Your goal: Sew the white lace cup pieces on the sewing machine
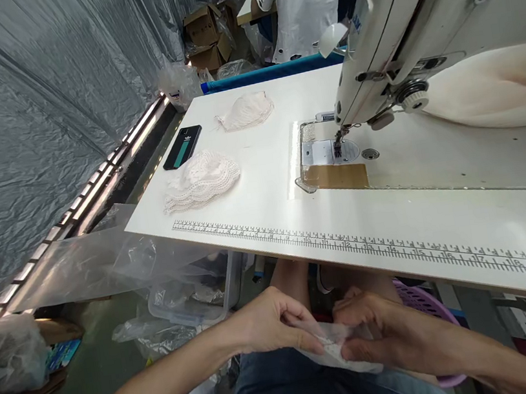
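Note:
Over my lap, below the table's front edge, a small piece of thin white fabric [331, 342] is stretched between my hands. My left hand [283, 324] pinches its left side between thumb and fingers. On the other side, my right hand [372, 325] grips the fabric, thumb on top. Part of the cloth is hidden under my fingers. Two pale lace-edged fabric pieces lie on the table: a nearer one [202, 179] with scalloped trim and a farther one [247, 111]. The sewing machine [373, 77] stands at the right, its needle area above the metal plate.
A black phone [182, 147] lies at the table's left edge. A printed ruler [347, 242] runs along the front of the white table [264, 206]. A clear plastic bin [231, 286] and bags sit below left, a purple basket [424, 298] below right. Another person [308, 1] sits beyond.

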A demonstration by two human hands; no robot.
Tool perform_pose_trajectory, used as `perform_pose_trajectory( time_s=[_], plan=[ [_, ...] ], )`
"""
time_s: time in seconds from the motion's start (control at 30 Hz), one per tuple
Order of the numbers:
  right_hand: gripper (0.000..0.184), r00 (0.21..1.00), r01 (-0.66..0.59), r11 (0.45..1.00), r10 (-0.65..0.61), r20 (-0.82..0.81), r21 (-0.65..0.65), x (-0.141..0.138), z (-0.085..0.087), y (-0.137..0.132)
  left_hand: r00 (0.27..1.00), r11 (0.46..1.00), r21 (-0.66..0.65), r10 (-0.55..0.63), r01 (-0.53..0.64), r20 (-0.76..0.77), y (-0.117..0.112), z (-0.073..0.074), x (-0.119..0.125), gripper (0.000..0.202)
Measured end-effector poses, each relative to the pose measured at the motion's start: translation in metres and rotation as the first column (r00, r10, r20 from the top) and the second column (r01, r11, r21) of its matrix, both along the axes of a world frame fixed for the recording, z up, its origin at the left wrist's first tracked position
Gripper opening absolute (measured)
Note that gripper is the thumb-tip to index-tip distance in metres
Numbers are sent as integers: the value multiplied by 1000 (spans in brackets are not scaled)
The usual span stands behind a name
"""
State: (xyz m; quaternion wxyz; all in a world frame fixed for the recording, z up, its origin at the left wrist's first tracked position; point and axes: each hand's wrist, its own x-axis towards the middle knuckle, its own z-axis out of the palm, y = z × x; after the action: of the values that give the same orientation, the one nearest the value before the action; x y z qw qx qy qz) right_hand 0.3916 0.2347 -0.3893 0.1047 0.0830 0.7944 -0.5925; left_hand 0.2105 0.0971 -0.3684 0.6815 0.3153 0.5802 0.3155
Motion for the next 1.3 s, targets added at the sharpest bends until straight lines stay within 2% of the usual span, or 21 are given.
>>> perform_pose_trajectory(
  time_s=[0.13,0.3,0.4,0.47,0.57,0.67,0.83,1.0,1.17,1.3],
  plan=[
    [27,999,-43,999,43,-8,-17,2,-1,2,1000,1000,-12,19,-19,-11,3,-3,2,26],
    [30,999,35,999,-35,-7,36,5,-10,-1,997,997,8,73,-73,-7,2,-8,3,27],
    [22,999,47,996,-45,-18,75,4,-8,-3,995,996,-5,89,-90,-40,0,-9,1,29],
    [18,1000,25,996,-23,-18,83,0,-3,-4,997,997,-22,71,-72,-35,0,-6,0,29],
    [18,1000,-28,998,29,-14,63,-6,5,-4,1000,999,-27,-20,19,-17,4,-1,0,32],
    [18,999,-35,998,36,-12,49,-7,6,-3,992,996,-26,-85,83,-90,10,3,3,31],
    [21,999,-36,999,35,32,17,1,3,2,990,996,14,-91,93,-103,13,2,4,27],
    [19,999,-38,998,40,25,-45,9,0,8,994,998,-42,-55,52,-89,10,3,3,24],
    [21,999,-42,997,41,-19,-62,11,-5,8,995,998,-31,-50,48,-90,10,4,4,23],
    [21,999,-44,997,43,-16,-63,12,-2,8,994,998,-45,-44,40,-103,10,2,5,23]
  ],
)
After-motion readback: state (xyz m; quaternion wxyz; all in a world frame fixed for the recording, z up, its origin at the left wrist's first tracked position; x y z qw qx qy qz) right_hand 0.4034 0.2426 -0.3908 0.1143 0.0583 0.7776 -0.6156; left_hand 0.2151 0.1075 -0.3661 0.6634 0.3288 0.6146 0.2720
